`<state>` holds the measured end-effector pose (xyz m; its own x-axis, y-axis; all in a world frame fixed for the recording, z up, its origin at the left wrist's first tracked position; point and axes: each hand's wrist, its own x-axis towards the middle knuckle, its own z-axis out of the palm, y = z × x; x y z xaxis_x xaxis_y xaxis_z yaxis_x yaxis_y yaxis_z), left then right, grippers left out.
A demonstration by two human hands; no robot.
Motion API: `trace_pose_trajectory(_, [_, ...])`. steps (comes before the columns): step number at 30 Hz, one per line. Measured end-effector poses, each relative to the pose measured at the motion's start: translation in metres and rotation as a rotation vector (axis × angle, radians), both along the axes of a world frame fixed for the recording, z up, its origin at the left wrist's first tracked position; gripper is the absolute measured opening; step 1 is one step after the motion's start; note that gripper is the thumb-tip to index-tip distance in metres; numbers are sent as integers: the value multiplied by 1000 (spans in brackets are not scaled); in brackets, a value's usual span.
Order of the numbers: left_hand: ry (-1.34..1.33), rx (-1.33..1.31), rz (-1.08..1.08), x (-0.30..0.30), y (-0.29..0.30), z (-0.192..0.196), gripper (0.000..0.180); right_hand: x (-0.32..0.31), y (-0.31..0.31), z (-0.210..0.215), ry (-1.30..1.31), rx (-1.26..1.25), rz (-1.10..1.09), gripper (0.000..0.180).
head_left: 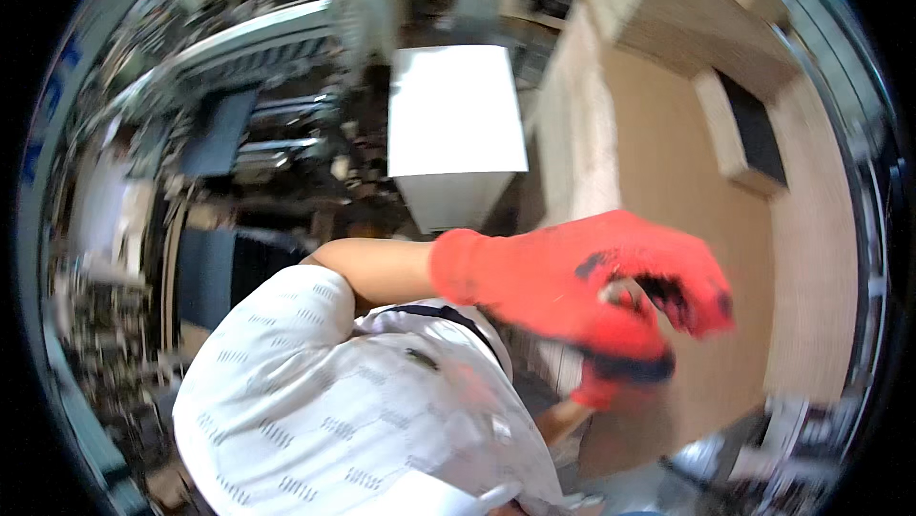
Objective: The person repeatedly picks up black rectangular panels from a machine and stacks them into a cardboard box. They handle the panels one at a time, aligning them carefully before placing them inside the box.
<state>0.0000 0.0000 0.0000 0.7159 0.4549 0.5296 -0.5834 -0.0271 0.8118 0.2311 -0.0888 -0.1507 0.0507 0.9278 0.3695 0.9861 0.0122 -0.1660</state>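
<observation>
My left hand (572, 273), in a red knit glove with blackened patches, reaches across to the right over a brown board (692, 230). Its fingers are bent, with a gap between them and the thumb side. A small pale patch shows near the gap; I cannot make out what it is. Partly hidden beneath it is my right hand (603, 388), also red-gloved, with its bare wrist below. Its fingers are covered and blurred, so their grip cannot be told. The board forms the flat face of a large wooden frame with pale raised sides (811, 258).
A white box-shaped block (458, 111) stands ahead, left of the wooden frame. Inside the frame's far right corner sits a small wooden block with a dark face (752, 130). Machinery with metal rails (286, 125) and dark panels (205, 273) fills the left side.
</observation>
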Motion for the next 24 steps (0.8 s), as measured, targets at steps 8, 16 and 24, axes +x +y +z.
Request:
trace_pose_trajectory(8, [516,-276,863,-98,5,-200,43,26,5,-46,-14,116,143,46])
trace_pose_trajectory(16, [630,-486,1396,-220,-58,-222,47,-95,63,-7,298,-71,337,36])
trace_pose_trajectory(24, [353,-1098,1865,-334,-144,-237,59,-288,113,-34,978,-692,828,24])
